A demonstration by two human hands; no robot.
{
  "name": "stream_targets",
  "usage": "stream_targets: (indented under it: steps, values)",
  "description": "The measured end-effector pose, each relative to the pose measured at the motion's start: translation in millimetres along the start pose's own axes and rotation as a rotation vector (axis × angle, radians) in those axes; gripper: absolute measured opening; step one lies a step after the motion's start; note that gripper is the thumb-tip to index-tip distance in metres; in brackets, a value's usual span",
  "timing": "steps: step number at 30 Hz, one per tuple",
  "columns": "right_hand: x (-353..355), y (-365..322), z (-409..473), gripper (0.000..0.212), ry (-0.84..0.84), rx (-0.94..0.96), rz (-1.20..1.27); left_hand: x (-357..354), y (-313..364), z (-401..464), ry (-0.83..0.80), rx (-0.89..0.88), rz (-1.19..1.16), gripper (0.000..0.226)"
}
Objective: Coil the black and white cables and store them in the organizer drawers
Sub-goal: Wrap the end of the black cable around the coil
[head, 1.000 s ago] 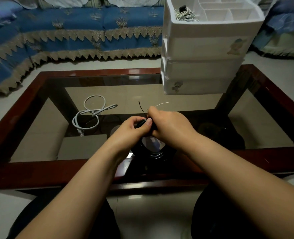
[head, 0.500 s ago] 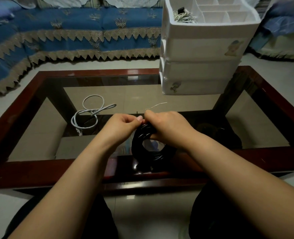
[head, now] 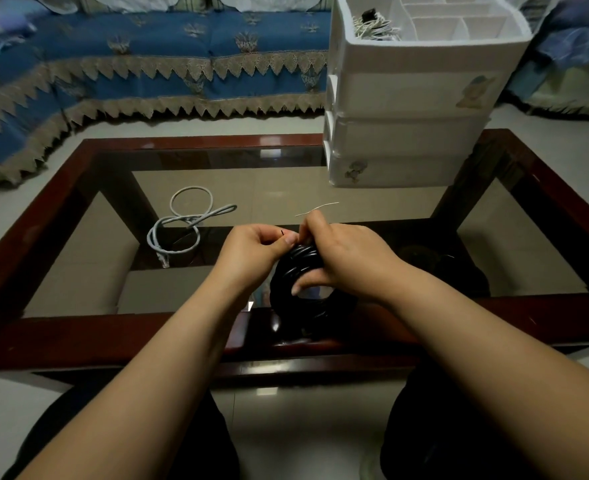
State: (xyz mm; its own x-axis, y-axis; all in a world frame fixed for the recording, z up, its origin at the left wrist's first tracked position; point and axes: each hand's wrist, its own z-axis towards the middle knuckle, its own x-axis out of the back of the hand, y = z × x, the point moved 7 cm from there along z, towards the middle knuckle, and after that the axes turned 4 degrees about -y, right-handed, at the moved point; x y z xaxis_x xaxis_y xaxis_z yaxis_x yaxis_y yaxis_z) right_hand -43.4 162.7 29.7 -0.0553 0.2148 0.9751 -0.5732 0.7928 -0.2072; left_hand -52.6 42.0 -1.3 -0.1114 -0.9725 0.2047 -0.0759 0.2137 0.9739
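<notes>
Black cable [head: 298, 271]: one, wound into a thick ring of many turns, held upright above the near rail of the glass table [head: 545, 188]. It looks springy and fairly stiff, likely to loosen if let go, and light enough for one hand; the best hold is probably round the bundled turns at the top, where a tie would sit. Right hand [head: 345, 258]: fingers hooked through the ring and curled over its top, grasping it. Left hand [head: 251, 247]: thumb and fingers pinching a thin black wire tie [head: 282, 232] against the top of the coil. White cable [head: 182, 226]: one, lying loose in a few slack loops on the glass to the left, well apart from the hands; soft, limp, not yet coiled. Thin pale wire [head: 317, 208]: one, on the glass just beyond the right hand. Organizer [head: 407, 95]: one, white, three drawers visible, all closed, standing at the far right of the table; the open top tray holds one small bundle of pale cord [head: 376, 27].
</notes>
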Motion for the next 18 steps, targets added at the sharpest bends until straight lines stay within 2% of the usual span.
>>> stream_targets:
  steps: [4,9,12,18]
  values:
    - [-4,5,-1,0.08,-0.069,-0.072,0.211,-1,-7,3,-0.013,0.064,-0.087,0.017]
    - [-15,22,-4,0.079,-0.247,-0.203,0.441,-9,-2,1,-0.004,0.015,0.013,0.014]
    - [-12,18,-2,0.068,-0.252,-0.15,0.3,-9,7,-1,-0.02,-0.045,0.145,0.017]
    - [-7,13,2,0.073,-0.202,-0.099,-0.026,-8,12,-2,-0.033,-0.09,0.207,0.018]
